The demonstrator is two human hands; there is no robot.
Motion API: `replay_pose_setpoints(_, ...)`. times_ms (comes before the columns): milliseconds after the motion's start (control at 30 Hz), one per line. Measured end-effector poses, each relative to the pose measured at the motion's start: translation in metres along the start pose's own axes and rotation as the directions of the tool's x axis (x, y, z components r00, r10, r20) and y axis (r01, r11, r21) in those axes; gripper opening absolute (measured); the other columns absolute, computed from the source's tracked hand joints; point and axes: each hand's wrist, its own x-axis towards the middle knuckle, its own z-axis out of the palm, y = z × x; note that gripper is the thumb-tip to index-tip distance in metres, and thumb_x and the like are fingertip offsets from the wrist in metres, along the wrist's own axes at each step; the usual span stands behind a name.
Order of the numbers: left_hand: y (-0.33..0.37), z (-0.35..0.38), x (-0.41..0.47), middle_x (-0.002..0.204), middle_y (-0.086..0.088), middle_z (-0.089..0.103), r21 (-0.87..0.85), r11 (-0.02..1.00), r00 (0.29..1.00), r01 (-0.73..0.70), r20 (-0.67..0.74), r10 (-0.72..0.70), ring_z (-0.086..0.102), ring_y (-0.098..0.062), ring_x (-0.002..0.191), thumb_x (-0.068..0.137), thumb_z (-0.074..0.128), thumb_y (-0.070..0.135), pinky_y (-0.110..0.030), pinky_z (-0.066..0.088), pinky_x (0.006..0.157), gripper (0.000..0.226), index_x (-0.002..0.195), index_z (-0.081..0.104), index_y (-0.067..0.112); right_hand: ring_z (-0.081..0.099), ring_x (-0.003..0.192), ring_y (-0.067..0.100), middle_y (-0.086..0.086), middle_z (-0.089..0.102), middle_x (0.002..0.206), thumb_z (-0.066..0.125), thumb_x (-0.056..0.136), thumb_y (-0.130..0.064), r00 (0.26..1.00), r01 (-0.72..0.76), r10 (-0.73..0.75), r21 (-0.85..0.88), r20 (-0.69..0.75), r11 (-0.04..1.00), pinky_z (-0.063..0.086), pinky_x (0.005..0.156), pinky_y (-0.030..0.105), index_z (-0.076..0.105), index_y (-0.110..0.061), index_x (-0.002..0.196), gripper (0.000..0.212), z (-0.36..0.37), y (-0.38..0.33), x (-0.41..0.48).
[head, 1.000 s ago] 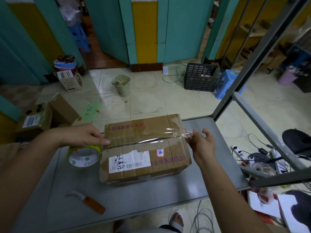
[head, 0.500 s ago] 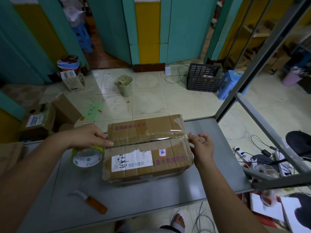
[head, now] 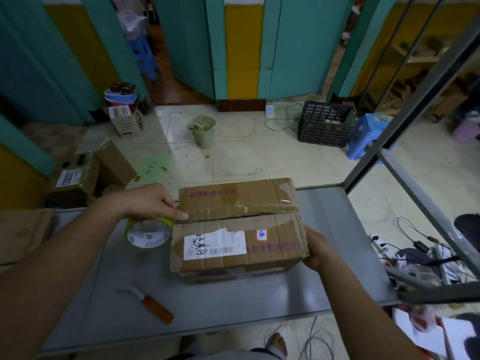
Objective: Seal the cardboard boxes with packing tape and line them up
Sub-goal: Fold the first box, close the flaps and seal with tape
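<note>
Left hand (head: pixel 153 201) curled over the tape roll (head: pixel 149 233), gripping it just beside the left end of the cardboard box (head: pixel 239 229), one fingertip on the lid. Right hand (head: pixel 315 249) lay against the box's right end; we could not tell how its fingers were set. We logged the box mid-table (head: pixel 337 268), clear tape along its seam. Orange-handled knife (head: pixel 153 305) lay nearer us, apart.

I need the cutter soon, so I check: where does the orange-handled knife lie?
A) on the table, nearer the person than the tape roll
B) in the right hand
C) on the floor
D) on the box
A: the knife lies untouched on the table, nearer than the tape roll.
</note>
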Motion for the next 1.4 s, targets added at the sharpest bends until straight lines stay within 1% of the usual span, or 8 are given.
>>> replay_pose_setpoints(100,-0.001,0.001,0.000,0.050,0.014,0.054,-0.008,1.000,1.000,0.006,-0.012,-0.006,0.049,-0.002,0.043,0.081,0.083,0.058,-0.023,0.045,0.044,0.040,0.084,0.086,0.019,0.062,0.083,0.029,0.021,0.069,0.106,0.063,0.103,-0.021,0.939,0.218,-0.211,-0.005,-0.270,0.976,0.050,0.072,0.038,0.067,0.000,0.112,0.024,-0.003,-0.010,-0.005)
replay_pose_setpoints(167,-0.002,0.002,0.001,0.049,0.017,0.054,-0.020,1.000,1.000,0.005,-0.015,-0.005,0.050,-0.002,0.041,0.083,0.084,0.055,-0.022,0.044,0.044,0.037,0.085,0.086,0.018,0.065,0.083,0.012,0.010,0.074,0.105,0.059,0.104,-0.028,0.701,0.498,-0.592,-0.322,-0.397,0.806,0.056,0.080,0.037,0.070,-0.014,0.104,0.017,0.002,-0.032,-0.019)
replay_pose_setpoints(267,-0.003,0.003,0.002,0.050,0.015,0.054,-0.018,1.000,1.000,-0.001,-0.016,0.000,0.049,-0.003,0.041,0.082,0.085,0.056,-0.023,0.044,0.044,0.038,0.086,0.086,0.019,0.061,0.100,-0.003,-0.014,0.069,0.109,0.055,0.100,-0.048,0.445,0.723,-0.888,-0.630,0.113,0.282,0.049,0.088,0.020,0.065,-0.036,0.110,0.019,0.041,-0.061,-0.055)
replay_pose_setpoints(367,-0.004,0.001,0.000,0.056,0.005,0.054,-0.003,1.000,1.000,-0.005,-0.012,0.005,0.050,-0.006,0.045,0.080,0.083,0.061,-0.023,0.045,0.045,0.042,0.087,0.086,0.019,0.042,0.138,0.005,-0.017,0.053,0.147,0.047,0.100,-0.061,0.419,0.699,-0.626,-0.674,0.657,-0.240,0.030,0.116,0.031,0.049,-0.042,0.145,0.049,0.083,-0.054,-0.067)
replay_pose_setpoints(433,-0.006,0.000,-0.002,0.061,-0.001,0.051,0.014,1.000,1.000,-0.004,-0.012,0.004,0.052,-0.014,0.052,0.081,0.081,0.065,-0.023,0.046,0.047,0.050,0.090,0.085,0.016,0.018,0.157,0.008,-0.017,0.029,0.168,0.037,0.104,-0.063,0.485,0.623,-0.445,-0.654,0.753,-0.429,0.012,0.128,0.040,0.031,-0.040,0.161,0.062,0.093,-0.044,-0.062)
replay_pose_setpoints(933,-0.014,0.008,-0.001,0.063,-0.004,0.055,0.034,0.998,0.998,0.059,-0.040,-0.057,0.050,-0.012,0.042,0.080,0.079,0.070,-0.028,0.043,0.062,0.072,0.106,0.079,0.003,-0.013,0.161,0.014,-0.013,-0.006,0.175,0.008,0.103,-0.075,0.516,0.529,-0.339,-0.604,0.787,-0.597,0.006,0.130,0.054,-0.005,-0.035,0.167,0.077,0.084,-0.026,-0.046)
replay_pose_setpoints(1100,-0.019,0.016,0.006,0.050,0.001,0.048,0.056,0.997,0.998,0.051,-0.043,-0.048,0.044,-0.015,0.042,0.076,0.080,0.074,-0.028,0.038,0.060,0.061,0.064,0.066,0.016,-0.019,0.160,0.016,-0.011,-0.014,0.174,0.002,0.101,-0.077,0.549,0.502,-0.307,-0.600,0.778,-0.623,0.004,0.130,0.055,-0.009,-0.032,0.167,0.080,0.085,-0.027,-0.044)
replay_pose_setpoints(1400,-0.032,0.028,0.007,0.046,0.006,0.047,0.170,0.977,0.988,0.128,-0.110,-0.111,0.045,-0.015,0.045,0.058,0.057,0.105,-0.031,0.037,0.061,0.082,0.052,0.049,0.024,-0.017,0.160,0.016,-0.012,-0.014,0.174,0.002,0.101,-0.075,0.566,0.483,-0.297,-0.602,0.769,-0.636,0.005,0.130,0.054,-0.007,-0.032,0.167,0.079,0.086,-0.027,-0.047)
